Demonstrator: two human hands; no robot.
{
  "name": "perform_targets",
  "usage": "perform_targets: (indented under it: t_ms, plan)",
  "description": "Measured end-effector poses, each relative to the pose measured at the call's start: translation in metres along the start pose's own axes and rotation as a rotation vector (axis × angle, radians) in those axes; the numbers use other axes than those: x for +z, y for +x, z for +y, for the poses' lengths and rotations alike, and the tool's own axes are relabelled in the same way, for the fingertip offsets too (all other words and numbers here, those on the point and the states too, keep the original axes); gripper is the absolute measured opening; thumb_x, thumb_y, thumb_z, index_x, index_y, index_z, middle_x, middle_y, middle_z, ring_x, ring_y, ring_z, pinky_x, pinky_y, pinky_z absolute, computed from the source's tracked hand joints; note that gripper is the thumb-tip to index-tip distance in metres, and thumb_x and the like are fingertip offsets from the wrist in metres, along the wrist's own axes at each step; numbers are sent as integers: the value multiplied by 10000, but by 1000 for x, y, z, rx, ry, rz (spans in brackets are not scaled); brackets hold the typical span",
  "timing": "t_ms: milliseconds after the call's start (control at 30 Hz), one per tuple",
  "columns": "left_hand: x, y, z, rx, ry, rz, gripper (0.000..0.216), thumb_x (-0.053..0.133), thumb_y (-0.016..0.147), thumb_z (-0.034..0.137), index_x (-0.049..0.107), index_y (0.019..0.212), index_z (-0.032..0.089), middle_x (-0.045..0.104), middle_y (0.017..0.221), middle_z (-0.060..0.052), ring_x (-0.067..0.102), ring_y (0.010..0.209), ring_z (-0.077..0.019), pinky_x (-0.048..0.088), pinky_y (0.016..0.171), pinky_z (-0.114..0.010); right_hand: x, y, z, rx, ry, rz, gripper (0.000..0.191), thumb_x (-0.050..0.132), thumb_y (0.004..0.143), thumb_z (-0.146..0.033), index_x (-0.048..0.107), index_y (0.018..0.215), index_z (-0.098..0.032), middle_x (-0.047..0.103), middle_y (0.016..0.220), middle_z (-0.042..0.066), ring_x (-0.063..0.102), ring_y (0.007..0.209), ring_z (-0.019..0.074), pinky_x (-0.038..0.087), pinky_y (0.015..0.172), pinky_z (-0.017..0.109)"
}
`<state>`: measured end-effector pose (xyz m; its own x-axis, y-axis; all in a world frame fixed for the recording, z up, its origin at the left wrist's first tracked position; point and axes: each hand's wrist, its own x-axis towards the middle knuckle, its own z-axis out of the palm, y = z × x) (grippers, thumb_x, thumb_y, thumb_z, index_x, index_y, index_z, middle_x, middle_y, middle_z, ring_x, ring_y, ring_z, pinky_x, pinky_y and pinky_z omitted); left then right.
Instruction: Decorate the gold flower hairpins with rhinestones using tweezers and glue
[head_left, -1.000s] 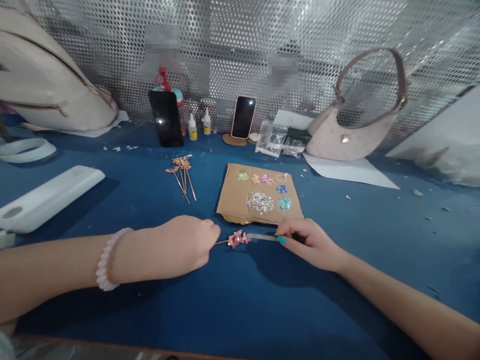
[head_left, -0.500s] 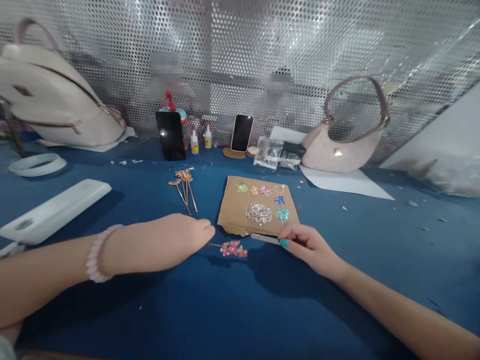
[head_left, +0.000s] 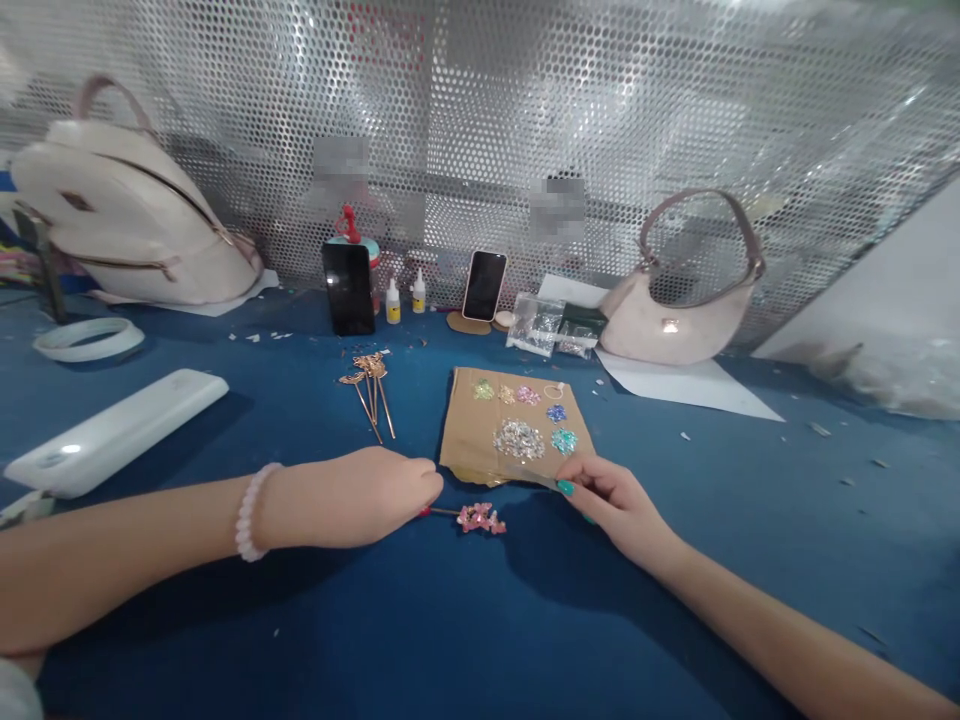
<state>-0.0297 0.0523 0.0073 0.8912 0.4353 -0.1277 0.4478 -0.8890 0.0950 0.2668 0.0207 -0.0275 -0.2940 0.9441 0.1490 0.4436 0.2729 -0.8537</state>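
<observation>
My left hand (head_left: 360, 497), with a pale bead bracelet on the wrist, is closed on the thin stem of a hairpin topped with pink stones (head_left: 481, 518), which lies on the blue table. My right hand (head_left: 611, 503) pinches metal tweezers (head_left: 534, 479) whose tips point left over the near edge of a cardboard sheet (head_left: 465, 440). Small piles of coloured rhinestones (head_left: 519, 438) sit on the cardboard.
Several bare gold hairpins (head_left: 371, 385) lie left of the cardboard. Two phones (head_left: 348, 288) and glue bottles (head_left: 392, 300) stand by the perforated metal wall. A pale backpack (head_left: 135, 235), a white case (head_left: 112, 430) and a handbag (head_left: 675, 320) ring the work area.
The tweezers have drawn away from the pink flower head toward the cardboard edge. The camera has tilted up, so everything sits lower in view.
</observation>
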Motion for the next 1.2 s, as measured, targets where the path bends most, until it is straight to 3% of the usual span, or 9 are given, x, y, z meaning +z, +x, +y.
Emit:
perform_targets:
  t_ms: [233, 333, 400, 467, 567, 700, 833, 1033, 1200]
  plan:
    - [-5, 3, -2, 75, -16, 93, 156, 420, 931, 177, 546, 840, 163, 571, 784, -13, 518, 617, -128, 341, 545, -259, 1, 1, -1, 20, -13, 9, 252, 504, 835, -405, 527, 723, -181, 424, 576, -39, 345, 480, 83, 296, 442, 213]
    - [-18, 7, -17, 2, -207, 99, 157, 473, 904, 229, 604, 831, 181, 606, 782, 5, 544, 661, -119, 369, 598, -238, 1, 1, -1, 21, -8, 11, 237, 504, 833, -391, 526, 718, -185, 426, 578, -38, 350, 481, 86, 298, 443, 214]
    - [-27, 15, -38, -133, -456, 116, 176, 514, 876, 300, 647, 837, 192, 633, 802, 6, 566, 675, -118, 401, 608, -218, 2, 1, -1, 21, -14, 11, 230, 505, 835, -377, 531, 708, -187, 436, 583, -33, 360, 489, 90, 301, 448, 217]
    - [-33, 32, -67, -270, -475, 231, 219, 485, 892, 311, 625, 1005, 186, 643, 897, -23, 580, 699, -128, 437, 622, -223, 2, 1, 0, 20, -19, 3, 240, 499, 840, -381, 534, 703, -187, 444, 589, -29, 367, 499, 95, 305, 456, 221]
    - [-35, 68, -116, -541, -435, 485, 397, 406, 931, 206, 397, 1321, 130, 503, 1255, -150, 594, 898, -171, 480, 780, -297, 3, 2, 1, 24, -3, -7, 265, 494, 840, -416, 526, 705, -190, 432, 579, -33, 365, 500, 100, 305, 465, 227]
    - [-29, 112, -174, -821, -343, 726, 417, 541, 906, 317, 441, 1287, 178, 420, 1339, -111, 467, 1167, -274, 411, 960, -501, 3, 1, 2, 39, 19, -20, 280, 487, 842, -439, 513, 706, -196, 394, 565, -43, 338, 489, 99, 285, 460, 230]
    - [-22, 132, -208, -952, -294, 790, 374, 545, 907, 320, 485, 1240, 163, 474, 1283, -106, 506, 1122, -256, 442, 932, -481, 2, -1, 3, 62, 24, -42, 262, 476, 852, -414, 533, 730, -190, 419, 588, -34, 349, 505, 100, 294, 470, 232]
    - [-16, 134, -227, -1011, -247, 757, 325, 545, 910, 317, 520, 1182, 142, 540, 1180, -97, 567, 1013, -217, 501, 850, -417, 1, -1, 2, -8, 11, -27, 230, 466, 863, -357, 530, 715, -192, 418, 568, -41, 350, 491, 93, 297, 458, 225]
    - [-17, 127, -208, -937, -181, 788, 331, 547, 908, 314, 513, 1191, 146, 530, 1193, -97, 562, 1021, -221, 499, 852, -420, 2, -4, 0, -112, -79, 4, 183, 470, 860, -305, 564, 750, -193, 476, 598, -27, 425, 511, 99, 362, 476, 223]
